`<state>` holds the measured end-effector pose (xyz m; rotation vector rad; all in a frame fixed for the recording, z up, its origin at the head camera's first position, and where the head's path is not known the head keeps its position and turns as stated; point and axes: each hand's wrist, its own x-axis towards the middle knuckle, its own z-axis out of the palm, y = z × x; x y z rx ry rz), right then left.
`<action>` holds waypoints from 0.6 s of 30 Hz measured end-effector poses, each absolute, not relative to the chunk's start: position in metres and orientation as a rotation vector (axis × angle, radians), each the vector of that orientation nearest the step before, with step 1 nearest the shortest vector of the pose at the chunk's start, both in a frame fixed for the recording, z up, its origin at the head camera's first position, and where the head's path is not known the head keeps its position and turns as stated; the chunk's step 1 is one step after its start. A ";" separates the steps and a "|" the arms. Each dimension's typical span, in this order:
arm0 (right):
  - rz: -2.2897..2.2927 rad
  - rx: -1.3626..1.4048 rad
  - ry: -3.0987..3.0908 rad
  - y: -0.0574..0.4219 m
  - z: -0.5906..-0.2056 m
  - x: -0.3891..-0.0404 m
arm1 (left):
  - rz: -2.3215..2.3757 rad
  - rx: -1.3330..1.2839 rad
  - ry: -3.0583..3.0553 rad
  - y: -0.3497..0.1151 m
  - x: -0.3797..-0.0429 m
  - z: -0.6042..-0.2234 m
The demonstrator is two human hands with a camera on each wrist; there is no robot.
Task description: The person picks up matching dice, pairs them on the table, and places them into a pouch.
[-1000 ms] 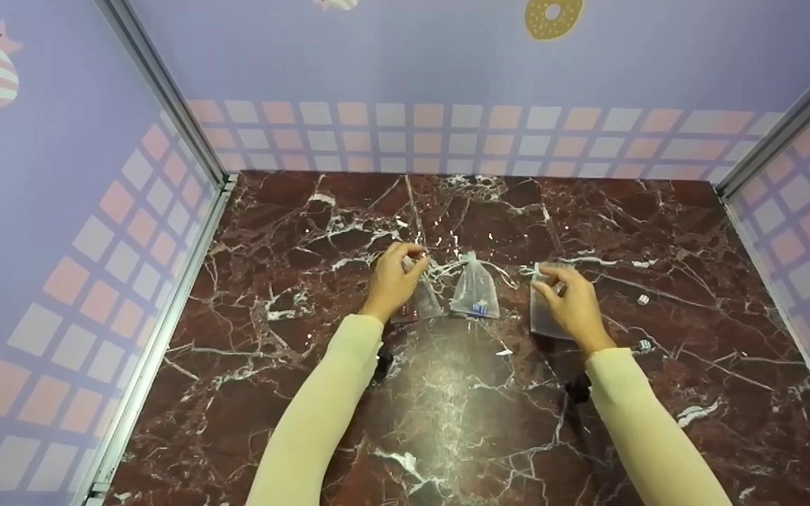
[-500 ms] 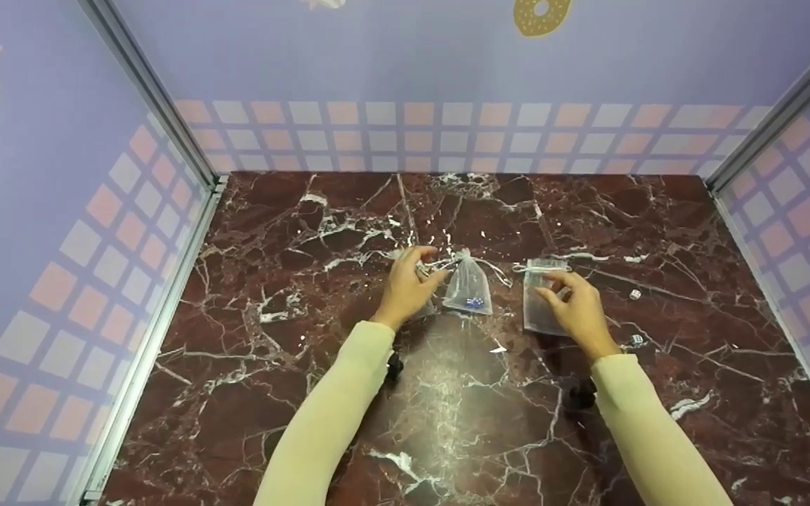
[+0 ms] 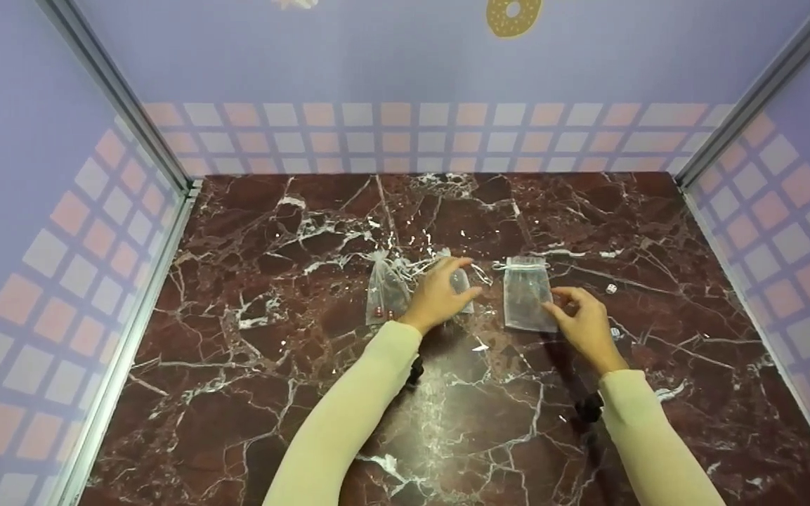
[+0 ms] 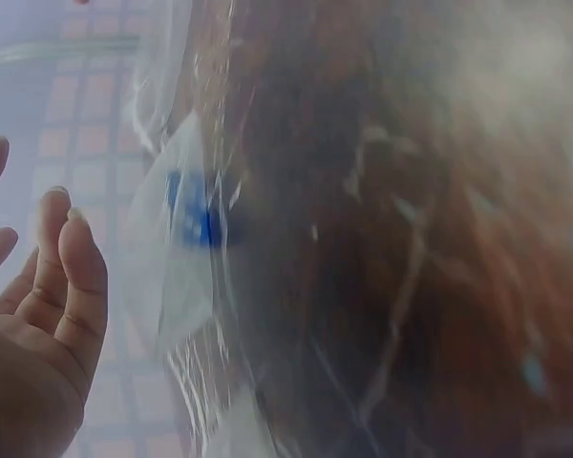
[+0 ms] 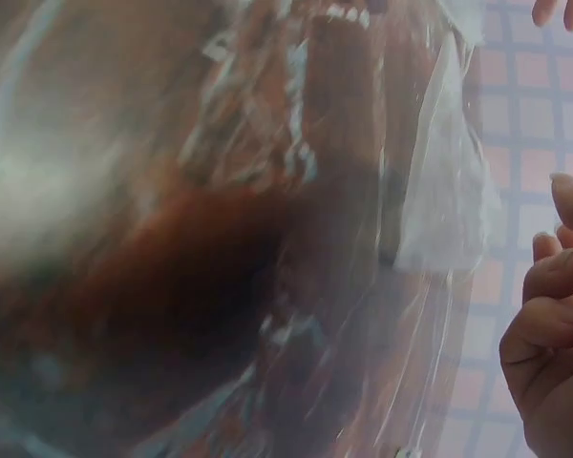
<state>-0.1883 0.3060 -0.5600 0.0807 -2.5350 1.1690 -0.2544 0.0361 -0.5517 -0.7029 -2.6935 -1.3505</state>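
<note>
Three sheer white drawstring pouches lie in a row. The left pouch [image 3: 385, 289] is cinched at its neck, with red dice [image 3: 379, 311] inside. My left hand [image 3: 440, 294] hovers over the middle pouch [image 3: 461, 281] and hides most of it, fingers and thumb apart. In the left wrist view that pouch shows blue dice [image 4: 193, 215] through its mesh, clear of the fingers [image 4: 86, 277]. The right pouch [image 3: 527, 299] lies flat with a straight top. Beside its lower right side is my right hand [image 3: 582, 320], fingers loosely bent and holding nothing.
Two white dice, one farther back [image 3: 611, 288] and one nearer [image 3: 615, 332], lie right of the right pouch. The marbled dark red tabletop [image 3: 236, 393] is enclosed by lilac panels [image 3: 306, 70] at the back and both sides.
My left hand has moved right from the left pouch to over the middle one. My right hand has drawn back from the right pouch's top to its lower side. The head view has shifted right.
</note>
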 end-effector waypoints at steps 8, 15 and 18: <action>1.145 0.028 -2.542 0.332 -0.568 -0.169 | -1.043 -0.981 -2.921 0.072 -0.255 -0.552; 1.051 -0.138 -2.543 0.359 -0.574 -0.151 | -0.721 -1.201 -2.986 0.097 -0.262 -0.554; 1.003 -0.250 -2.566 0.369 -0.576 -0.143 | -0.628 -1.286 -3.008 0.104 -0.263 -0.555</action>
